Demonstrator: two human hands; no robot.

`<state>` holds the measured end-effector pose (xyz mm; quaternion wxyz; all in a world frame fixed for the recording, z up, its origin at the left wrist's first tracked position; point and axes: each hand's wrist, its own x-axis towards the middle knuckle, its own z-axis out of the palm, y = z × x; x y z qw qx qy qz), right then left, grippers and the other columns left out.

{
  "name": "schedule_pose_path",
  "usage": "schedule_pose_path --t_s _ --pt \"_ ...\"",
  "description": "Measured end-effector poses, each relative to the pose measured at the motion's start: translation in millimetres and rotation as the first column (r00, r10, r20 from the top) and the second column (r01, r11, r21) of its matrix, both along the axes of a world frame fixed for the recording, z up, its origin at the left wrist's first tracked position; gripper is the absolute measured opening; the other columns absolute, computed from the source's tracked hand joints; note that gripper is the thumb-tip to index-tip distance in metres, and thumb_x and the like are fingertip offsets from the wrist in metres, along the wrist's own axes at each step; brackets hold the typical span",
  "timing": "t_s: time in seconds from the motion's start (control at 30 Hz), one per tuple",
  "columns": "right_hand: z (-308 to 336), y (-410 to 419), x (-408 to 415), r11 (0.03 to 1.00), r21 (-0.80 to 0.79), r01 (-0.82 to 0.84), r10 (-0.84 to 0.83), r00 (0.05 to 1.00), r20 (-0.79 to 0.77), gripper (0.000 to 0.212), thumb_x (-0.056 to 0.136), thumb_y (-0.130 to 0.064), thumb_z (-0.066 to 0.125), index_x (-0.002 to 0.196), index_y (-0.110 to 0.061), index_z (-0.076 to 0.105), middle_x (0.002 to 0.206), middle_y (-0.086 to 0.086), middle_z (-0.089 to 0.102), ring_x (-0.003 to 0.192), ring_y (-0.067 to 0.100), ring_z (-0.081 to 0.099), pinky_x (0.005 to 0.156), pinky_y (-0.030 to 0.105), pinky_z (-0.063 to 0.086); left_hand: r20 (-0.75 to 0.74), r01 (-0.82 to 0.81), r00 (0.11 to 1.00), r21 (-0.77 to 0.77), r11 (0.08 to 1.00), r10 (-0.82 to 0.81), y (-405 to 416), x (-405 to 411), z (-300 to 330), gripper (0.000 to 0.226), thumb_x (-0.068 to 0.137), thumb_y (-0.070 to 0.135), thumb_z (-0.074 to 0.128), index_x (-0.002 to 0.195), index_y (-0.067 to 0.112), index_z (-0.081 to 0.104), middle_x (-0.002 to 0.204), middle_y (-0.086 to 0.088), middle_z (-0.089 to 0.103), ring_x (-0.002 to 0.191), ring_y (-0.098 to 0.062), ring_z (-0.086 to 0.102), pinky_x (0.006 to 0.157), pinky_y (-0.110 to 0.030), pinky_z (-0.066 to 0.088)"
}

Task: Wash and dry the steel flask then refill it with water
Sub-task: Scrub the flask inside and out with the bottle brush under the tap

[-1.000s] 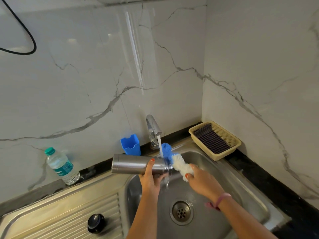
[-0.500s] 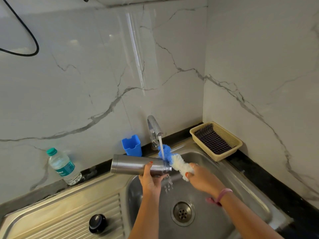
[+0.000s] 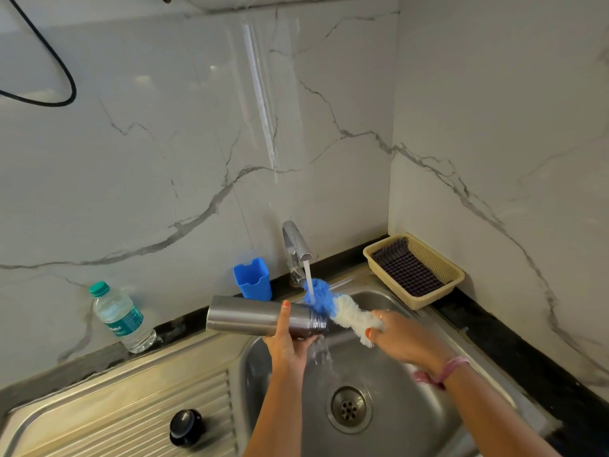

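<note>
The steel flask lies on its side over the sink, mouth toward the right. My left hand grips it from below, thumb up across its body. My right hand grips a blue-and-white fluffy bottle brush, whose blue tip sits at the flask's mouth under the water running from the tap. Water spills off the flask's mouth into the basin. The flask's black cap rests on the ribbed draining board.
A blue plastic holder stands behind the flask by the wall. A water bottle with a green cap stands at the left on the counter. A beige basket with a dark checked cloth sits in the right corner. Marble walls enclose the back and right.
The brush has come a little further out of the flask's mouth, with more white fluff showing. The flask and left hand stay about where they were; water keeps running.
</note>
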<state>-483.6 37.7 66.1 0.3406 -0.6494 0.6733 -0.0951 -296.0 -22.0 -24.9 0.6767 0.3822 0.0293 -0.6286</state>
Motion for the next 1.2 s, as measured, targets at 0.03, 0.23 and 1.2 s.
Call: schedule_pose_path --t_s 0.03,0.23,1.2 --pt "4 2 -4 1.000 0.010 -0.003 0.003 1.000 0.000 0.044 0.101 -0.028 0.044 0.144 -0.018 0.039 0.130 0.002 0.056 0.107 0.013 0.055 0.082 0.023 0.038 0.006 -0.011 1.000 0.006 1.000 0.011 -2 1 -1 0.095 0.061 0.014 0.084 0.144 0.023 0.038 0.139 -0.015 0.052 0.127 -0.042 0.050 0.085 -0.071 0.048" --pt "0 -9 2 0.999 0.048 0.019 -0.020 1.000 0.023 0.040 0.101 -0.028 0.044 0.139 -0.017 0.046 0.123 0.002 0.061 0.110 0.017 0.059 0.085 0.027 0.045 -0.020 0.013 1.000 -0.001 1.000 -0.013 0 -3 -6 0.087 0.066 0.011 0.080 0.143 0.019 0.039 0.139 -0.016 0.052 0.129 -0.043 0.049 0.099 -0.071 0.042" --pt "-35 11 -28 0.956 0.155 0.248 -0.282 0.923 0.261 0.049 0.099 -0.031 0.050 0.145 -0.019 0.039 0.088 -0.012 0.052 0.067 0.000 0.044 0.054 0.014 0.031 -0.155 0.057 0.987 0.066 0.996 -0.046 -19 -27 -13 0.068 0.085 0.035 0.074 0.141 0.012 0.043 0.126 -0.020 0.058 0.116 -0.035 0.060 0.107 -0.048 0.045"
